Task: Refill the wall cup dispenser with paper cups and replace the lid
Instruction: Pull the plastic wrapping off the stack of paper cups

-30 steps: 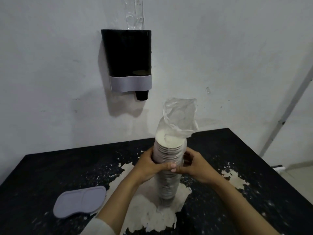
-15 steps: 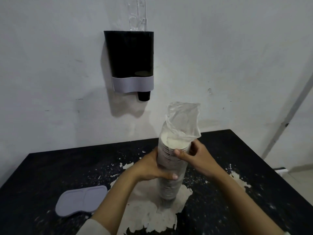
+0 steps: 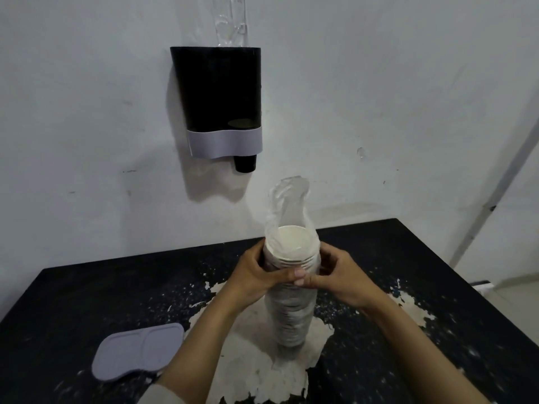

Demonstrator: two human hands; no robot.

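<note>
A tall stack of white paper cups (image 3: pixel 291 313) stands upright on the black table (image 3: pixel 87 293), wrapped in a clear plastic sleeve (image 3: pixel 287 202) whose open end rises above the top cup. My left hand (image 3: pixel 256 275) grips the stack near its top from the left. My right hand (image 3: pixel 341 278) grips it from the right, and the two thumbs meet in front. The black wall cup dispenser (image 3: pixel 218 91) with a grey band hangs on the wall above, open at the top, one dark cup poking out below. Its grey lid (image 3: pixel 137 349) lies flat on the table at the front left.
The table top has a large patch of peeled white paint (image 3: pixel 262 371) under the stack. A clear plastic strip (image 3: pixel 230 21) hangs on the wall above the dispenser. A white pipe (image 3: pixel 493 199) runs down the wall at the right.
Both hands have moved up the stack to just below its rim, with the right hand coming down from the sleeve's edge. The plastic sleeve's top now stands narrower and more upright.
</note>
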